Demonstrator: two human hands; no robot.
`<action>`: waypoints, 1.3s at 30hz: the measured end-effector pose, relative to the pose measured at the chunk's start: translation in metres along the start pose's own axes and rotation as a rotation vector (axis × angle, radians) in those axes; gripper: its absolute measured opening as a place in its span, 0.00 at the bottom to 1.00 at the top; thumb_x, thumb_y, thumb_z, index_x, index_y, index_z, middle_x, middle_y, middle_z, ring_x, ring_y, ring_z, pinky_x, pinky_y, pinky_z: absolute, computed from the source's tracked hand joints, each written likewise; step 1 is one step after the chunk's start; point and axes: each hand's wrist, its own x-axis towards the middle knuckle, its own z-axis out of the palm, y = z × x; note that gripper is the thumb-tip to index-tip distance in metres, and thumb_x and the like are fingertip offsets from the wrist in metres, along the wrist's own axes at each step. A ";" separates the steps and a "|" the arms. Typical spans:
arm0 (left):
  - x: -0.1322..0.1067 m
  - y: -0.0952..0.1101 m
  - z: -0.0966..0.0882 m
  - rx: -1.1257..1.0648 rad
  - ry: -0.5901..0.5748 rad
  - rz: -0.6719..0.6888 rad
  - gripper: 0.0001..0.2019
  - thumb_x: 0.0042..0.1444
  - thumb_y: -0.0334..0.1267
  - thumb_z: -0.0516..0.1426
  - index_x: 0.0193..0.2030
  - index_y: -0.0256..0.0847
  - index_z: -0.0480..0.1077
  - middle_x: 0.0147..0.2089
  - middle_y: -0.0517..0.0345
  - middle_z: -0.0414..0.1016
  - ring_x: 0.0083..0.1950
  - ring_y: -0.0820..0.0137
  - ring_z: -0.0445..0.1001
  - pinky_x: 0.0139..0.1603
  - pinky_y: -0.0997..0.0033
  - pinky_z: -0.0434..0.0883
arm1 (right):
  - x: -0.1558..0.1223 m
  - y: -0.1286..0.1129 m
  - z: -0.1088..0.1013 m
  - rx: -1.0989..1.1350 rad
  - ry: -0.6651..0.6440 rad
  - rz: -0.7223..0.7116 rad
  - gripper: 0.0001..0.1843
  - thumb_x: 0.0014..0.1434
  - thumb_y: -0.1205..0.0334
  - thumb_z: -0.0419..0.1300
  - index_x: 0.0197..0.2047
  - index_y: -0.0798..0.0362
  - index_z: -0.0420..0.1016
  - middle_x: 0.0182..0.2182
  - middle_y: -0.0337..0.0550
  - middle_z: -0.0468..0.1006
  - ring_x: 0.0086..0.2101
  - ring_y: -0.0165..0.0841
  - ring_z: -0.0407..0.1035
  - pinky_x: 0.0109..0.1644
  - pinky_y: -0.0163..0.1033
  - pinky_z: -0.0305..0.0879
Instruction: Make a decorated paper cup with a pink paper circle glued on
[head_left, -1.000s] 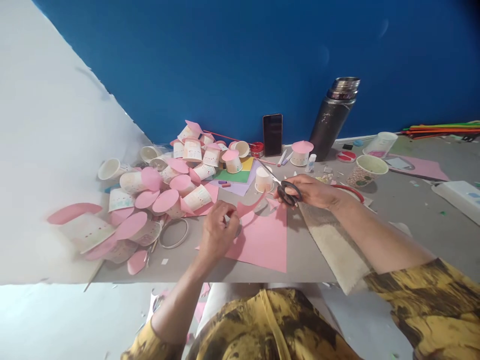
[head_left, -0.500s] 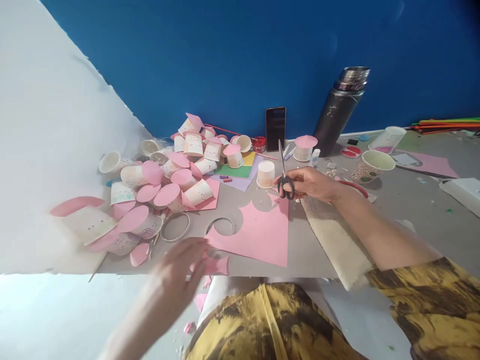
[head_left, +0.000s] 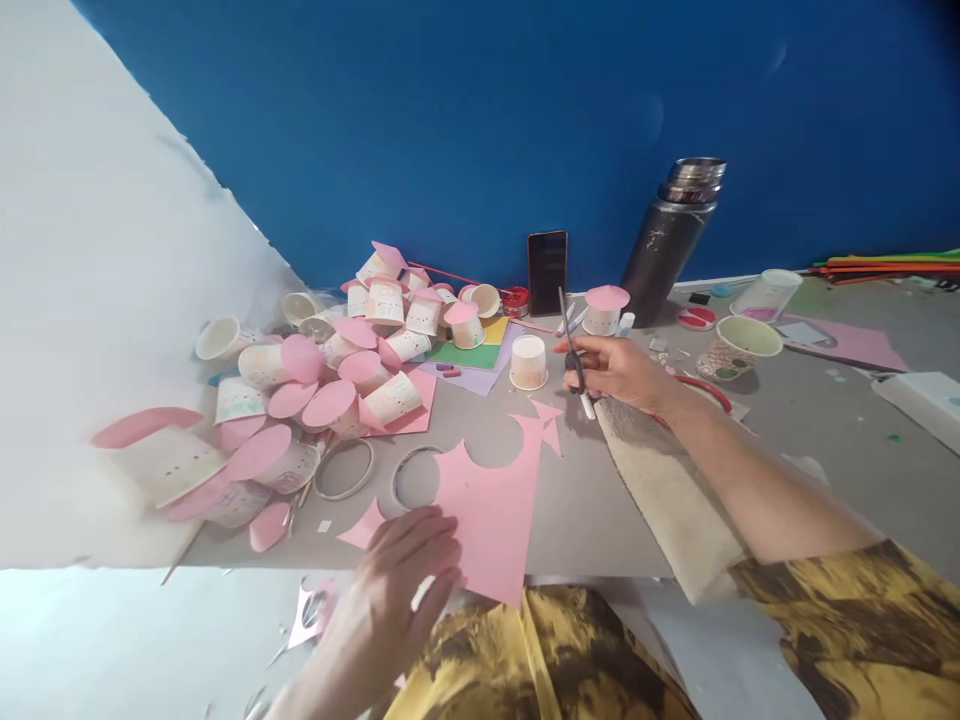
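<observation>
My left hand lies at the near edge of the grey table, fingers closed on the lower corner of a pink paper sheet with round cut-outs along its top. That sheet lies turned, its bottom corner hanging over the table edge. My right hand holds black-handled scissors upright, blades up, just right of an upturned white paper cup. Two thin wire rings lie left of the sheet.
A heap of paper cups with pink paper circles fills the left. A phone and a dark flask stand against the blue wall. More cups, coloured paper, a beige cloth strip and scraps lie about.
My left hand came back from below the table edge onto the pink sheet, which has turned and slid toward me. The right hand with the scissors has barely moved.
</observation>
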 end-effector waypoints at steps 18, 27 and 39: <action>0.066 -0.005 0.034 -0.296 0.024 0.069 0.03 0.64 0.31 0.57 0.41 0.41 0.73 0.56 0.43 0.78 0.66 0.56 0.72 0.63 0.52 0.73 | -0.002 0.004 0.015 -0.363 -0.086 -0.054 0.29 0.57 0.62 0.62 0.63 0.50 0.70 0.25 0.33 0.77 0.27 0.33 0.71 0.32 0.36 0.63; 0.021 -0.033 0.023 0.092 0.162 -0.177 0.04 0.67 0.35 0.56 0.44 0.42 0.72 0.45 0.50 0.76 0.47 0.61 0.77 0.47 0.60 0.74 | -0.013 0.001 0.033 -0.412 -0.496 -0.016 0.23 0.54 0.64 0.61 0.54 0.53 0.74 0.22 0.30 0.73 0.25 0.29 0.65 0.32 0.34 0.57; -0.015 -0.016 -0.023 0.156 0.323 -0.366 0.04 0.67 0.35 0.56 0.44 0.46 0.72 0.44 0.55 0.79 0.46 0.63 0.79 0.46 0.66 0.74 | -0.018 -0.001 0.048 -0.563 -0.554 0.026 0.13 0.52 0.66 0.61 0.43 0.49 0.71 0.23 0.31 0.74 0.26 0.30 0.64 0.30 0.34 0.54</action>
